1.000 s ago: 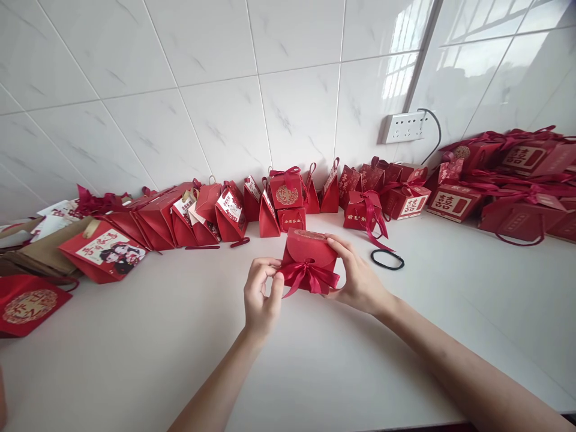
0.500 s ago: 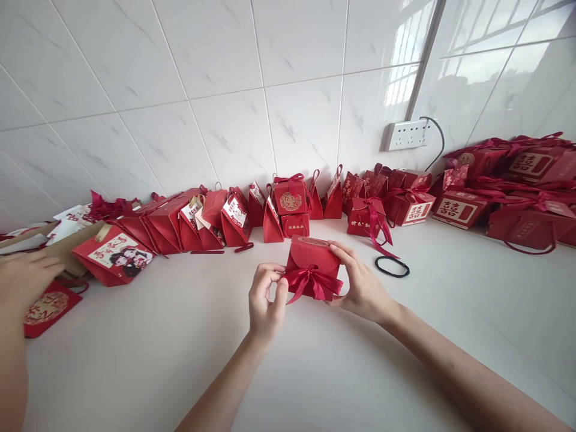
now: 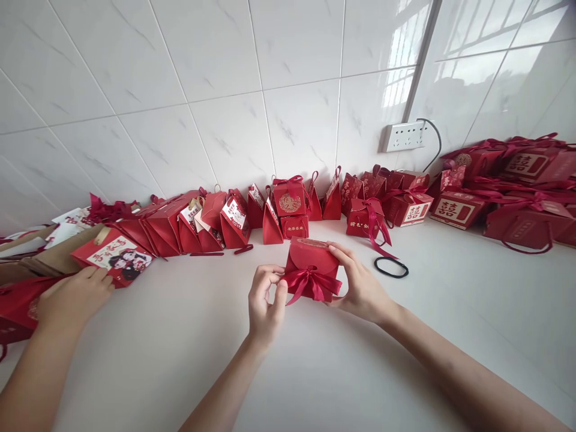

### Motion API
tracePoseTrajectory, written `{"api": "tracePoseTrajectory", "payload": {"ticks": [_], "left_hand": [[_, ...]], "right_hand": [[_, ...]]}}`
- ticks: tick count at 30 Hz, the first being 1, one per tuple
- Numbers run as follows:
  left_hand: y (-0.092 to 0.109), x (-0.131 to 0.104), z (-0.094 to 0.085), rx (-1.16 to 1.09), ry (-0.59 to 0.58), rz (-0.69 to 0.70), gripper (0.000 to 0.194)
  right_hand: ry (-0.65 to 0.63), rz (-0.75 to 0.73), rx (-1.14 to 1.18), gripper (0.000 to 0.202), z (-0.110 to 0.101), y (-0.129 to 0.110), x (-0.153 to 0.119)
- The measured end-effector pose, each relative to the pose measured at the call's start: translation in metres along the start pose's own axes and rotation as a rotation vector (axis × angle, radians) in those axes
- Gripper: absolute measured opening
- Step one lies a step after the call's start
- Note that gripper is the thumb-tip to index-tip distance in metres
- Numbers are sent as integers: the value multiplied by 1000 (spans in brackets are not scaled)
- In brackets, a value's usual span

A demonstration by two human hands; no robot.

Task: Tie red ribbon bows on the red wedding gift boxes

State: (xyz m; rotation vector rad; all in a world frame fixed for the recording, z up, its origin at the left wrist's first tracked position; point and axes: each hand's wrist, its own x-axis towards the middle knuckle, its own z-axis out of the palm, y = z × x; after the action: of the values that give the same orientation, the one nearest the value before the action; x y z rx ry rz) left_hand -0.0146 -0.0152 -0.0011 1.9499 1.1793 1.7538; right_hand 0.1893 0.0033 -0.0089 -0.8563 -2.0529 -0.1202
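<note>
A small red gift box (image 3: 312, 264) with a rounded flap stands on the white counter in front of me. A dark red ribbon bow (image 3: 312, 284) is tied across its front. My right hand (image 3: 360, 287) grips the box's right side, fingers on the top edge and thumb low down. At the left side, my left hand (image 3: 269, 300) has its fingers bent and closed against the box, by the left loop of the bow. Whether it pinches the ribbon or the box edge is hard to tell.
Another person's hand (image 3: 76, 300) reaches in at the left, by a red box with a cartoon couple (image 3: 120, 258). Red gift boxes (image 3: 290, 204) line the tiled wall; more are stacked right (image 3: 524, 216). A black elastic loop (image 3: 391, 267) lies on the counter. A power strip (image 3: 404, 137) hangs behind.
The other person's hand has moved right, and a red box now shows beside it at the left edge. My hands and the box with the bow have barely moved.
</note>
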Motion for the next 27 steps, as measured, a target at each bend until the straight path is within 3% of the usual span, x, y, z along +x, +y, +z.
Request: {"api": "tracePoseTrajectory", "payload": {"ticks": [15,22,27], "left_hand": [[1,0,-1,61,-17,56,23],[10,-3,3,126,7,508,16],[12,-4,5,144,-30,602,19]], "right_hand": [[-10,4,0,92,0,1,0],[-6,-11,-13,91,0,0,0],[-13,-11,-3,91,1,1,0]]}}
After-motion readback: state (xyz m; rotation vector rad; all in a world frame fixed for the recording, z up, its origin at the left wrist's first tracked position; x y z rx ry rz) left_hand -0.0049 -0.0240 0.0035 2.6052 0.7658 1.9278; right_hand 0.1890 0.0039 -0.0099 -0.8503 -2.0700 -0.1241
